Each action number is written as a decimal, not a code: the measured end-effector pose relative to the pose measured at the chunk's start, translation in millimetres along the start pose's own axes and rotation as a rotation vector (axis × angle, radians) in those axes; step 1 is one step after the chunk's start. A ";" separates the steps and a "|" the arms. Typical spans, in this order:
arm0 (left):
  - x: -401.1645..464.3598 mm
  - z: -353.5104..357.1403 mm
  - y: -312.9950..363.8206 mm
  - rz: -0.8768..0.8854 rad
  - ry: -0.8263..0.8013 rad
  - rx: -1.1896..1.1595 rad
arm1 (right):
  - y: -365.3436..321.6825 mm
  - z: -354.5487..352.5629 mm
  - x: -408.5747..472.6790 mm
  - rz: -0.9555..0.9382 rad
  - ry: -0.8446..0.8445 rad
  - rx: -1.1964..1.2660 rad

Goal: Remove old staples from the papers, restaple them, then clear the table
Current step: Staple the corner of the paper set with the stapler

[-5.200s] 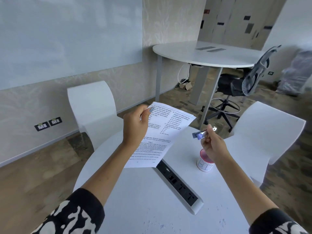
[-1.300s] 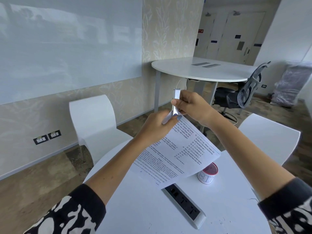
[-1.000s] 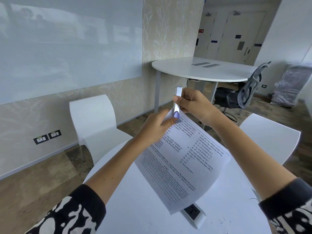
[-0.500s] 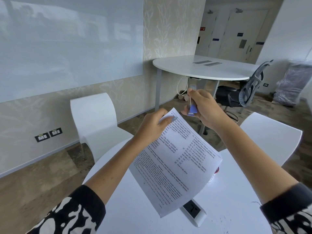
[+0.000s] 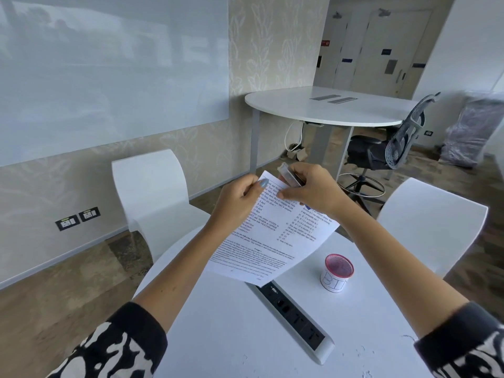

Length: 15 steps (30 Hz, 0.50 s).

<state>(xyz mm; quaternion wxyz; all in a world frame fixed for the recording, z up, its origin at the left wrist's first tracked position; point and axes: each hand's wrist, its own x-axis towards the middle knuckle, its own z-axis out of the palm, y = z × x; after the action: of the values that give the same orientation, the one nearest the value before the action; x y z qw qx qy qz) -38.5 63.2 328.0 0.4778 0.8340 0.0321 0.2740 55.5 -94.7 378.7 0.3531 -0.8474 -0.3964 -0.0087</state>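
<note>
My left hand (image 5: pixel 236 201) pinches the top left corner of a printed sheaf of papers (image 5: pixel 275 236), held in the air above the round white table (image 5: pixel 218 323). My right hand (image 5: pixel 309 190) grips a small stapler (image 5: pixel 289 175) at that same top corner, its fingertips touching the paper beside my left thumb. The papers slope down toward the table. A small white cup marked "BIN" (image 5: pixel 336 272) with a red rim stands on the table at the right, under my right forearm.
A grey power strip with black sockets (image 5: pixel 296 315) lies across the table's middle. White chairs stand behind the table at left (image 5: pixel 152 192) and right (image 5: pixel 431 222). Another round table (image 5: pixel 324 107) and a black office chair (image 5: pixel 381 151) stand farther back.
Both hands and the papers have come down lower. The stapler, held just off the corner half a second ago, is back against the top corner. The BIN cup is uncovered again.
</note>
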 end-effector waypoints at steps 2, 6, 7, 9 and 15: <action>1.3 -0.5 -1.1 -0.010 0.076 -0.018 | 4.5 3.1 1.9 -0.056 0.102 -0.061; -3.1 -1.2 6.5 -0.071 0.327 -0.099 | 12.1 8.8 1.0 -0.162 0.330 -0.097; -3.9 -0.5 9.2 -0.145 0.323 -0.138 | 12.1 9.6 -0.1 -0.190 0.378 -0.098; -4.6 0.4 17.8 -0.377 0.182 -0.269 | 11.9 11.3 -2.7 -0.273 0.436 -0.092; -1.7 1.3 27.3 -0.739 -0.130 -0.838 | 18.7 22.1 -11.5 -0.532 0.502 -0.208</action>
<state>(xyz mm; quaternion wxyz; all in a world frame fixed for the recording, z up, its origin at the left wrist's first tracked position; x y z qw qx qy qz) -45.0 46.9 349.0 0.8335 0.5214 0.1809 0.0258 54.4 -97.2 347.7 0.3366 -0.7176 -0.5007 -0.3478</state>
